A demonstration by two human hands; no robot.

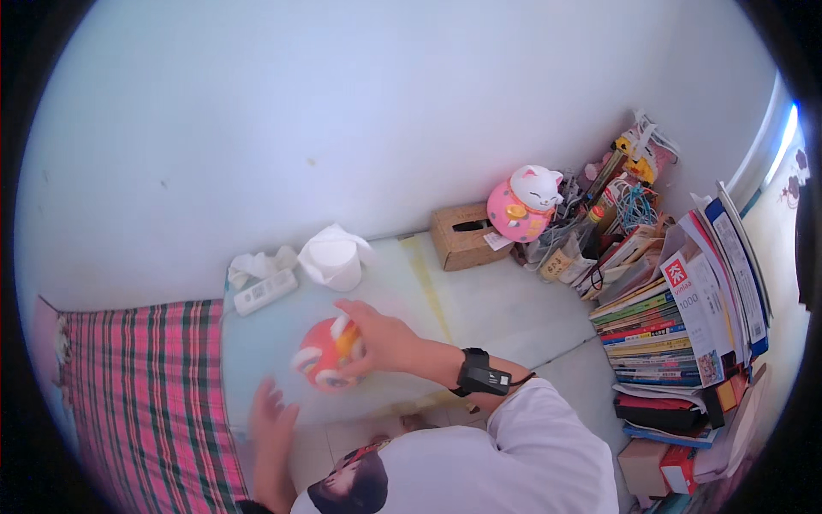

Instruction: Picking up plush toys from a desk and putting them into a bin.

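My right hand [382, 339] is wrapped round a rounded red figurine [318, 353] with white and yellow parts, just over the pale table top [377, 283]. The fingers cover its right side, and blur hides finer detail. My left hand [272, 420] is lower and to the left, near the table's front edge. Its fingers are spread and it touches nothing, apart from the figurine. Behind the figurine stand a white paper roll [336, 261] and a white remote control [265, 291], with crumpled white tissue [257, 264] beside it.
A cardboard tissue box [462, 244] and a pink-and-white cat figurine [524, 206] stand against the wall. Cables and small items clutter the corner. Stacked books [646, 343] line the right side; a pink plaid cloth [154, 377] adjoins the table's left edge.
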